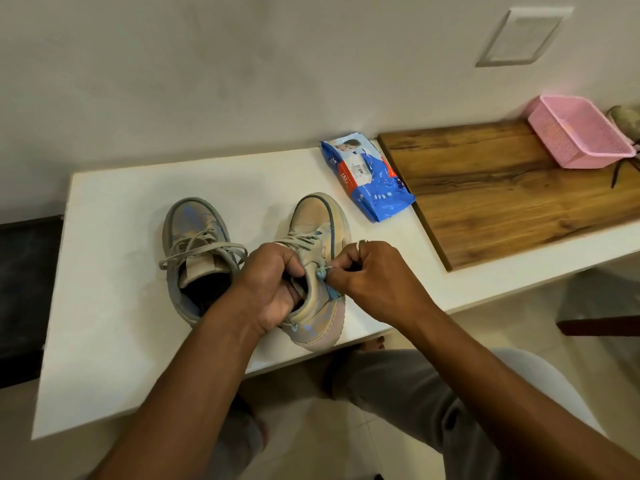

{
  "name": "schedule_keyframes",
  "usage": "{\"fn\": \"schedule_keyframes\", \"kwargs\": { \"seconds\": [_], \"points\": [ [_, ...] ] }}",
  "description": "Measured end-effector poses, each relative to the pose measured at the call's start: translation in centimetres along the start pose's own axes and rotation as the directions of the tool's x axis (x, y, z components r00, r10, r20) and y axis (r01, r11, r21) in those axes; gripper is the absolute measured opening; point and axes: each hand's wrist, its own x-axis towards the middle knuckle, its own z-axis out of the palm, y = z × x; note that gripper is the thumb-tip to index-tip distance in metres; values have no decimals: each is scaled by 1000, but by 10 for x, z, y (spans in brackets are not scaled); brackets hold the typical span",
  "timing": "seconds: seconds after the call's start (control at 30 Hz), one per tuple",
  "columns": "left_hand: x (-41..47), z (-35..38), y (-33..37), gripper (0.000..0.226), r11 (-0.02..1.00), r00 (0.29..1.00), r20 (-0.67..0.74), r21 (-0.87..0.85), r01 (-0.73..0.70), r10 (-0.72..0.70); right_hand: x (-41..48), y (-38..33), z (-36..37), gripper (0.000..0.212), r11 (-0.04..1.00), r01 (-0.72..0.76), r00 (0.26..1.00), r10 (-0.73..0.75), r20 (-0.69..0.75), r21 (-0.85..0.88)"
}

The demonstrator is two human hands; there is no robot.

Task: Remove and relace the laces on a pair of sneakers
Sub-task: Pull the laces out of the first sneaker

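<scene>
Left hand (pixel 273 285) grips right sneaker (pixel 317 271) collar; right hand (pixel 367 275) pinches lace (pixel 323 271) end just beside it.

blue packet (pixel 375 188), red-and-white label (pixel 353 171), number perhaps 297, other print too small to read

Two scuffed beige-grey sneakers (pixel 194 233) (pixel 313 216); two bare hands (pixel 273 289) (pixel 374 275); one blue plastic wipes packet (pixel 370 181); one pink perforated plastic basket (pixel 581 133); one brown wooden board (pixel 502 188); one white tabletop (pixel 121 341).
</scene>
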Motion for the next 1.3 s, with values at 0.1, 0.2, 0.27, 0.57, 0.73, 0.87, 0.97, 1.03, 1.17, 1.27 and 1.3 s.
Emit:
{"fn": "schedule_keyframes", "kwargs": {
  "seconds": [0.1, 0.2, 0.27, 0.57, 0.73, 0.87, 0.97, 1.03, 1.17, 1.27, 1.3],
  "points": [
    [1, -1, 0, 51, 1000, 1000, -22, 25, -5, 5, -15, -1, 6, 12, 999, -12, 1000, 13, 13, -46],
    [-2, 2, 1, 42, 1000, 1000, 1, 20, 11, -11, -20, 3, 9, 11, 998, -59, 998, 58, -25, -38],
    [-3, 3, -1, 47, 1000, 1000, 17, 9, 10, -10, -18, 5, 11, 11, 998, -60, 994, 58, -95, -18],
    [-4, 1, 0, 65, 1000, 1000, 6, -19, 17, -17, -12, 2, 20, 8, 998, 23, 983, -10, -183, 66],
    [-7, 0, 3, 65, 999, 999, 43, -39, 20, -19, -16, -4, 24, 12, 993, 101, 988, -92, -127, 62],
    [-11, 6, 2, 52, 1000, 999, 39, -26, -4, 5, 0, 1, 19, 12, 994, 102, 977, -92, -192, 46],
    [-11, 6, 1, 46, 1000, 1000, 4, -8, -18, 18, 11, -4, 16, 12, 985, 169, 971, -164, -171, 15],
    [-10, 6, 1, 43, 999, 1000, -21, 29, -22, 23, 26, -2, 12, 11, 981, 187, 963, -193, -186, -50],
    [-10, 14, -2, 27, 994, 998, -55, 106, -29, 34, 53, 3, 5, 13, 931, 246, 941, -297, -164, -270],
    [-8, 16, -5, 28, 992, 996, -72, 120, -33, 42, 67, 2, 6, 22, 865, 249, 933, -334, -131, -435],
    [-8, 16, -5, 27, 993, 997, -73, 116, -32, 40, 71, 0, 5, 24, 858, 222, 942, -311, -124, -464]
  ]
}}
